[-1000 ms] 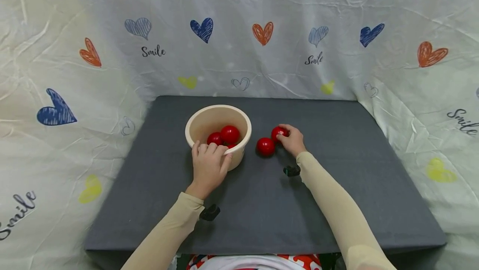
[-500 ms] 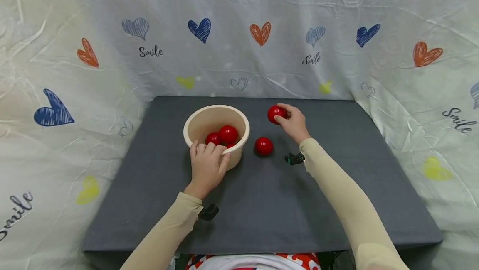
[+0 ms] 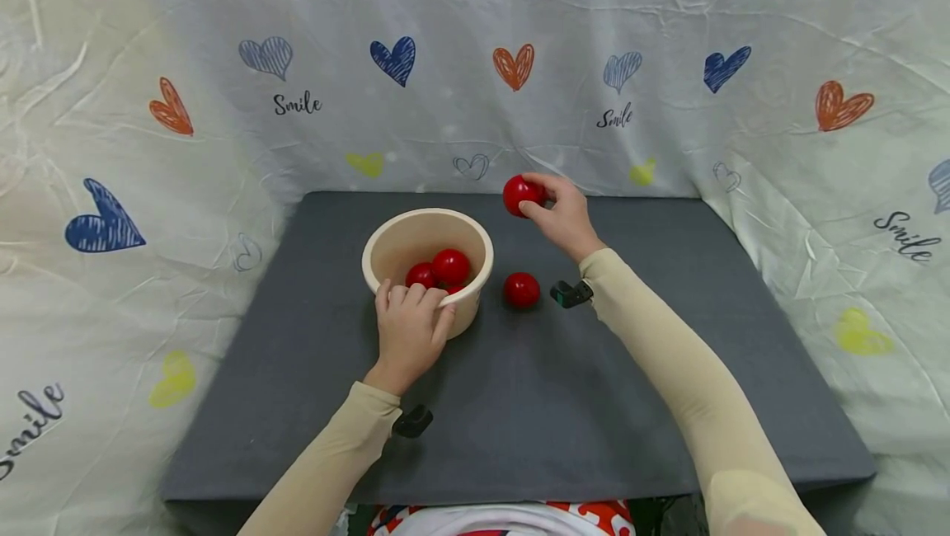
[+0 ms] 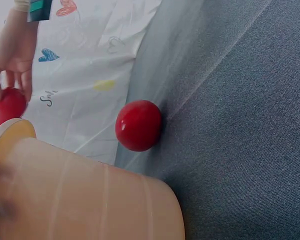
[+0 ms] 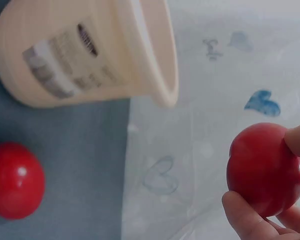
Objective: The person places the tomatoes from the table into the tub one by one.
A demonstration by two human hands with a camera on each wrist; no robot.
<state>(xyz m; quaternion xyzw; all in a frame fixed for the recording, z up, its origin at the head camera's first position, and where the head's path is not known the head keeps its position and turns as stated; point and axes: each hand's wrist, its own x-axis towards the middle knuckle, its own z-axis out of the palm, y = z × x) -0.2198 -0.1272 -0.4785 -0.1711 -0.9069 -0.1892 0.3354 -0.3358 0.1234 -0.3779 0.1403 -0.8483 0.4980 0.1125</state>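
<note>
A cream plastic bucket stands on the table, and my left hand grips its near rim with the fingers hooked over the edge. Inside it lie red tomatoes; one is mostly hidden behind the rim and hand. Up in the air, beyond and right of the bucket, my right hand pinches a glossy, faintly lobed red tomato between thumb and fingers. Another tomato rests on the table just right of the bucket. The left wrist view shows that tomato beside the bucket wall.
A dark grey cloth covers the table. Behind and on both sides hangs a white curtain printed with hearts and "Smile". A printed label is on the bucket's side.
The right hand has lifted a tomato from beside the other one, away from me and then leftward. The left hand stays on the bucket rim.
</note>
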